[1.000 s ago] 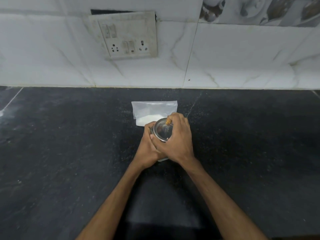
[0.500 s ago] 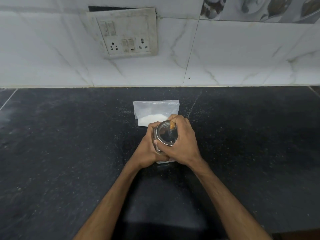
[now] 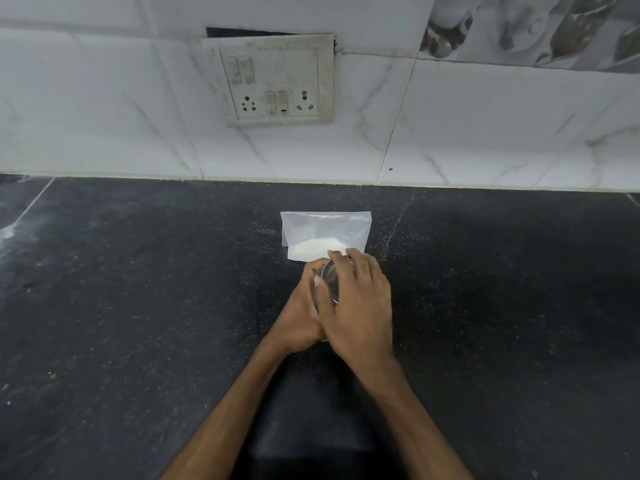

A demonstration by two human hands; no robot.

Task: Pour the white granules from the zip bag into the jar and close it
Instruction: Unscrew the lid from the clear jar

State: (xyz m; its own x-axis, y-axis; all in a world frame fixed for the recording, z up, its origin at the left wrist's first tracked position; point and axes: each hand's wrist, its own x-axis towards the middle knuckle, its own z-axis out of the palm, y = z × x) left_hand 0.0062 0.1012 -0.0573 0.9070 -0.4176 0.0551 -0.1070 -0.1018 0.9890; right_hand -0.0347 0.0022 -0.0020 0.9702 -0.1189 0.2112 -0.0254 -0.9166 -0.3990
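Here, in the head view, a dark speckled worktop [image 3: 138, 306] runs up to a white marbled tile wall [image 3: 485, 126], which carries a grimy switch-and-socket plate [image 3: 277, 81]. Both bare forearms reach in from the bottom edge and meet near the middle of the worktop. The left hand [image 3: 298, 317] is wrapped around the side of a clear jar [image 3: 329, 282], its thumb lying against the glass. The right hand [image 3: 360, 303] is closed over the top of the jar, fingers curled down around the rim, so that most of the jar is hidden and only a sliver of its glass shows between the two hands; whether a lid sits under the palm cannot be told. Just behind the hands, toward the wall, the zip bag [image 3: 325, 230] lies flat on the worktop. Its white granules [image 3: 315, 249] are heaped at the near end, next to the right hand's fingertips.
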